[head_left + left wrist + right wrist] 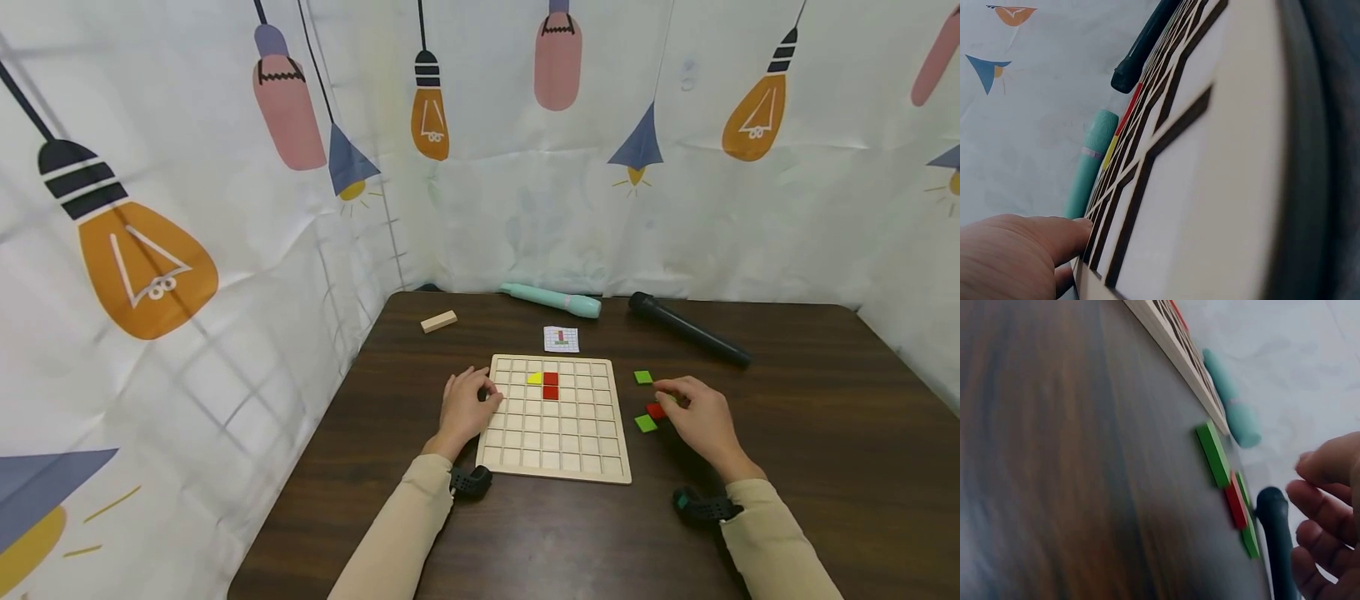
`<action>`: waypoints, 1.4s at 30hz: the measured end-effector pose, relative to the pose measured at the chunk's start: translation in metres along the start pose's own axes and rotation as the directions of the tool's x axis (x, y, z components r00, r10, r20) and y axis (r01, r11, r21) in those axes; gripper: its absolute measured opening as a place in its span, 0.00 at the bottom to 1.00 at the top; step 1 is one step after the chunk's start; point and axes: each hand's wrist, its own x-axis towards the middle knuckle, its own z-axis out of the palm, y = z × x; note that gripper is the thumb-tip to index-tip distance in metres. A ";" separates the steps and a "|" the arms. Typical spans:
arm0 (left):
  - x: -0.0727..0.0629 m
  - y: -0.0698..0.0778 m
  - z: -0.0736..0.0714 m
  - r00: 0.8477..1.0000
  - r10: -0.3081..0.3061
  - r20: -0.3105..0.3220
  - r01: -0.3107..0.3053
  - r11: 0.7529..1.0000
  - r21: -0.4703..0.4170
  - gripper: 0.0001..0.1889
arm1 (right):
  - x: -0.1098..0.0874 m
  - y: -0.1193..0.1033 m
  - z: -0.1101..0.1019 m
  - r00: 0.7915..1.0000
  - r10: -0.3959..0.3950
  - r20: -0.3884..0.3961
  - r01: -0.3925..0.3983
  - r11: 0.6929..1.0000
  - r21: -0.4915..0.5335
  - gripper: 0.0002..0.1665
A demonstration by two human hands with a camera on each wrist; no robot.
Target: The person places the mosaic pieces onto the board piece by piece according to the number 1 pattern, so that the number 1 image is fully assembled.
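A square wooden grid board (555, 477) lies on the table, holding a yellow piece (535, 378) and two red tiles (551, 386) in its upper cells. My left hand (463, 408) grips the board's left edge; in the left wrist view its thumb (1072, 234) rests at the rim. To the board's right, my right hand (701, 417) hovers over loose tiles, fingers loosely bent and nothing visible between them. Below and beside it are a red tile (656, 411), a near green tile (646, 423) and a far green tile (643, 377). Another green one is partly hidden under the fingers.
Behind the board lies a small printed pattern card (561, 339). A wooden block (438, 322) sits at back left, a teal cylinder (555, 300) along the back edge, and a black cylinder (690, 330) at back right. A patterned cloth (517, 225) hangs behind the table.
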 end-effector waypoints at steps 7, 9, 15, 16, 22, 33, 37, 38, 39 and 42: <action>0.001 -0.002 0.001 1.000 0.003 0.001 -0.003 1.000 0.002 0.08 | -0.002 0.010 -0.008 0.992 0.009 0.122 0.000 0.998 -0.067 0.11; 0.001 -0.002 0.001 1.000 0.009 -0.001 -0.009 1.000 0.004 0.08 | -0.002 0.012 -0.009 0.986 0.021 0.164 -0.009 0.997 -0.075 0.12; 0.000 -0.002 0.000 1.000 0.024 -0.005 -0.024 1.000 0.005 0.09 | -0.003 0.015 -0.009 0.970 0.045 0.238 -0.026 0.996 -0.081 0.16; 0.000 -0.002 0.000 1.000 0.025 -0.004 -0.025 1.000 0.003 0.09 | -0.003 0.016 -0.009 0.968 0.050 0.245 -0.031 0.996 -0.082 0.16; 0.000 -0.002 0.001 1.000 0.015 0.004 -0.015 1.000 0.004 0.09 | -0.003 0.015 -0.006 0.961 0.070 0.268 -0.051 0.996 -0.078 0.18; 0.002 -0.001 0.001 1.000 0.022 -0.004 -0.022 1.000 0.007 0.08 | -0.001 0.014 -0.006 0.953 0.080 0.292 -0.052 0.993 -0.104 0.20; 0.002 -0.001 0.002 1.000 0.025 -0.005 -0.025 1.000 0.008 0.08 | -0.002 0.014 -0.006 0.955 0.084 0.284 -0.058 0.993 -0.100 0.18; 0.001 -0.002 0.002 1.000 0.025 -0.007 -0.025 1.000 0.010 0.08 | -0.002 0.014 -0.006 0.956 0.083 0.283 -0.057 0.994 -0.098 0.18; 0.001 -0.001 0.002 1.000 0.024 -0.008 -0.024 1.000 0.014 0.08 | -0.002 0.014 -0.006 0.956 0.084 0.281 -0.059 0.994 -0.095 0.17; 0.001 -0.001 0.002 0.999 0.030 -0.016 -0.030 0.999 0.020 0.09 | -0.002 0.014 -0.005 0.956 0.085 0.281 -0.061 0.994 -0.092 0.16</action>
